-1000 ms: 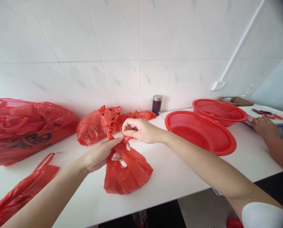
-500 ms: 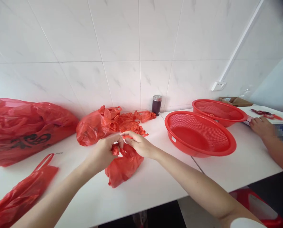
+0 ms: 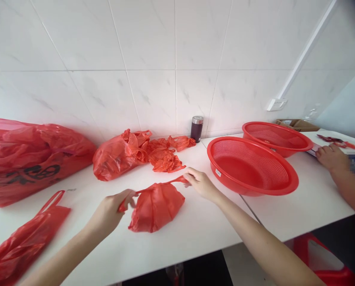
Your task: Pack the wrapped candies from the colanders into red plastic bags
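Note:
A filled red plastic bag (image 3: 158,208) rests on the white table in front of me, its two handles pulled apart sideways. My left hand (image 3: 117,204) is closed on the left handle. The right handle is pinched in my right hand (image 3: 199,182), stretched tight up and to the right. What the bag contains is hidden. Just behind it lie crumpled red plastic bags (image 3: 165,159) and a fuller red bag (image 3: 114,159).
Two red plastic colanders (image 3: 251,167) stand to the right, one behind the other. A dark thermos (image 3: 196,129) is by the wall. At left are a large red bag (image 3: 40,159) and a flat red bag (image 3: 31,234). Another person's hand (image 3: 332,157) rests far right.
My hands have moved apart, the left one leftward and down, the right one rightward. The bag's handles, bunched between my hands before, are now drawn tight to both sides.

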`<action>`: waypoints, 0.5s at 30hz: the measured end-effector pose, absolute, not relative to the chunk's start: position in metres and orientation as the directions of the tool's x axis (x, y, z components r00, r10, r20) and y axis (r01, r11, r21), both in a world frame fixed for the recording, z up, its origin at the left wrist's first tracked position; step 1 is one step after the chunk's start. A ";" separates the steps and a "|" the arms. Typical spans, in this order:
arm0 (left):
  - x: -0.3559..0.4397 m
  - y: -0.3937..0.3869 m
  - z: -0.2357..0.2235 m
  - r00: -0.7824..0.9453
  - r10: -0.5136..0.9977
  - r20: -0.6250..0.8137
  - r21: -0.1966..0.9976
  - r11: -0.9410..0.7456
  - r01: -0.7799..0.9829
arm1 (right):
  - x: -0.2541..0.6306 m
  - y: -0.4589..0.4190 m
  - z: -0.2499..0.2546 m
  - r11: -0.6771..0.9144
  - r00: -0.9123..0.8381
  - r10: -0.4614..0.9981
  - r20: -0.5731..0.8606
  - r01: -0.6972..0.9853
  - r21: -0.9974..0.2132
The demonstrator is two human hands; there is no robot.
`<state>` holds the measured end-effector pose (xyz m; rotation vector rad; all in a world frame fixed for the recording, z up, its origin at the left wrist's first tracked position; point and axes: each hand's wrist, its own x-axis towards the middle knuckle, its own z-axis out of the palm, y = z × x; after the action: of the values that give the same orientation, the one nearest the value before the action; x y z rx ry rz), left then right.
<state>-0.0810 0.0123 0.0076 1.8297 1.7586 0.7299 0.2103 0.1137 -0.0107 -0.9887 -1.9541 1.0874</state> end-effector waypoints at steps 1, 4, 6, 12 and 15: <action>-0.088 0.008 0.001 0.014 1.000 0.009 0.663 -0.017 0.748 | 0.217 0.118 -0.021 0.326 -0.443 0.884 0.151 0.350 -0.878; -0.086 0.009 -0.011 -0.072 0.997 0.027 0.617 0.040 0.786 | 0.214 0.128 -0.040 0.283 -0.320 0.939 0.126 0.513 -0.810; -0.070 0.021 -0.018 -0.179 0.980 0.090 0.615 0.087 0.784 | 0.191 0.128 -0.044 0.275 -0.240 0.957 0.162 0.582 -0.765; -0.026 0.071 -0.047 -0.302 0.949 0.089 0.530 0.212 0.821 | 0.127 0.119 -0.055 0.272 -0.206 0.962 0.178 0.766 -0.582; -0.030 0.081 -0.056 -0.307 0.950 0.058 0.411 0.258 0.874 | 0.133 0.128 -0.063 0.268 -0.207 0.963 0.174 0.815 -0.513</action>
<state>-0.0302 0.0808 -0.0561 1.7130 2.3240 0.5516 0.1333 0.1282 -0.0632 -1.6029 -2.0882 0.4305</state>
